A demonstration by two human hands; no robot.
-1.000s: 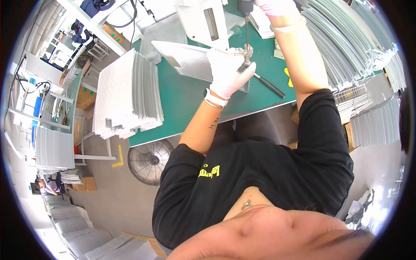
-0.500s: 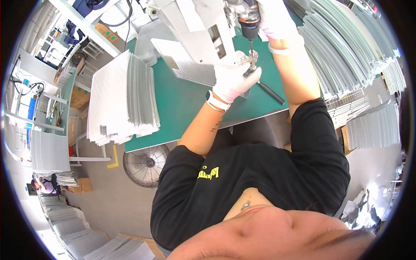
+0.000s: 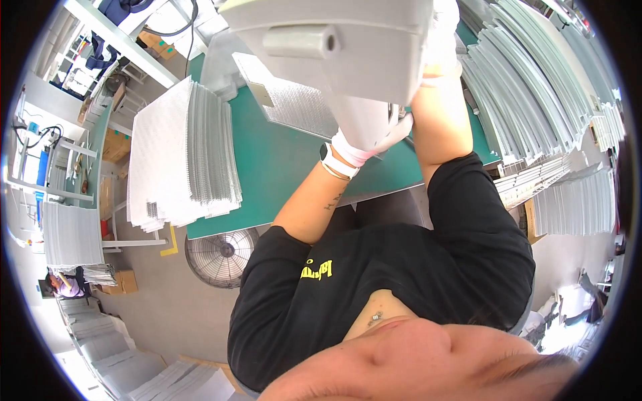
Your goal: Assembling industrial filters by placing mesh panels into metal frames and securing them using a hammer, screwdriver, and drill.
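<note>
Housing (image 3: 384, 60): where is it?

Top of the view, a bit right of the middle, large and pale, between the camera and the green table (image 3: 274, 164)

Go from the left, then

A stack (image 3: 157, 157) of pale sheets first, at the table's left end. Then a fan (image 3: 224, 257), below the table's front edge

And after that?

A textured plate (image 3: 294, 100) at the table, angled, its right end running behind the housing and the left hand (image 3: 376, 139)

What are the left fingers doing?

Cannot tell, wide, narrow or holding: the housing covers most of them. The glove is just under its lower end, thumb showing on the right, a watch (image 3: 332, 162) at the wrist

The right hand (image 3: 443, 40)?

Gloved too, raised by the housing's right edge and partly behind it; its fingers I cannot tell either

Farthest right?

A row (image 3: 528, 87) of pale sheets, past the right forearm
</note>
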